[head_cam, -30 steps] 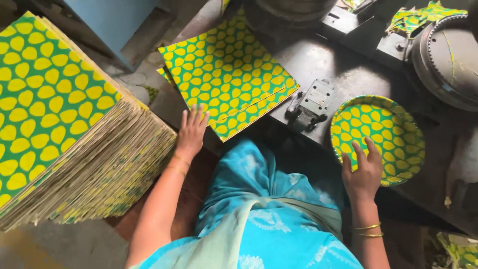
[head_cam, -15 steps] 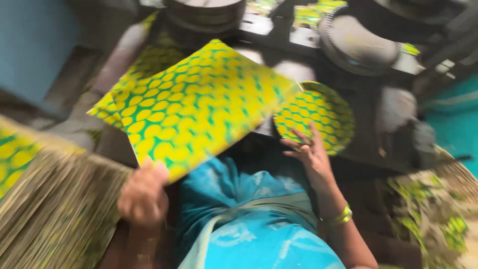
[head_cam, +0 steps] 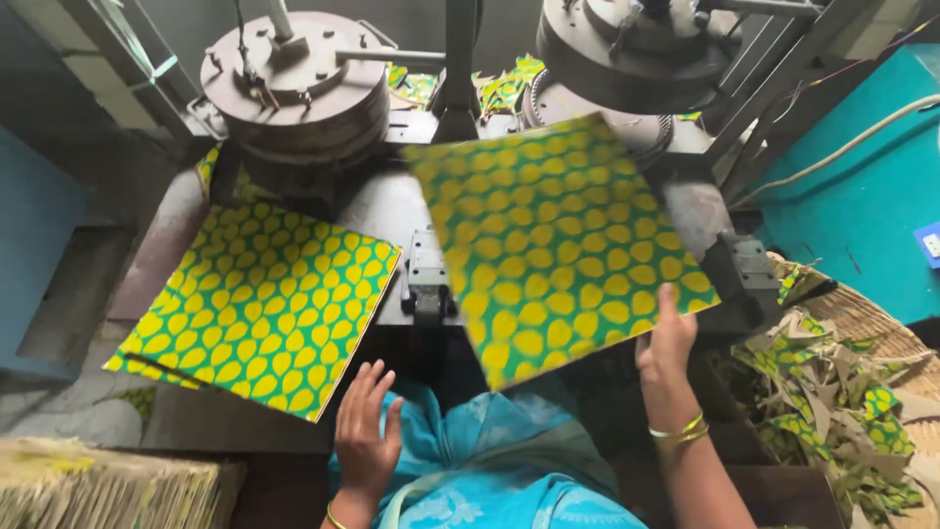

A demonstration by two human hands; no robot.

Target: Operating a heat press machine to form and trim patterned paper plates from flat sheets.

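Note:
My right hand (head_cam: 668,345) holds a square green sheet with a yellow leaf pattern (head_cam: 553,240) by its near edge, lifted and tilted over the right side of the press machine (head_cam: 627,39). My left hand (head_cam: 365,438) hovers open with fingers apart, just below the near corner of a small stack of the same patterned sheets (head_cam: 259,304) lying on the left of the machine bed. A round metal die (head_cam: 294,78) stands behind that stack. My blue garment (head_cam: 490,460) fills the bottom centre.
A woven basket (head_cam: 862,323) at the right holds several patterned paper scraps (head_cam: 832,402). Edges of a tall sheet pile (head_cam: 108,485) show at bottom left. A metal clamp block (head_cam: 427,274) sits between the two sheets. A teal wall (head_cam: 862,176) is at right.
The lifted sheet has passed from my left hand to my right and moved over the right die, covering the round patterned plate seen earlier. My left hand has dropped near the left stack.

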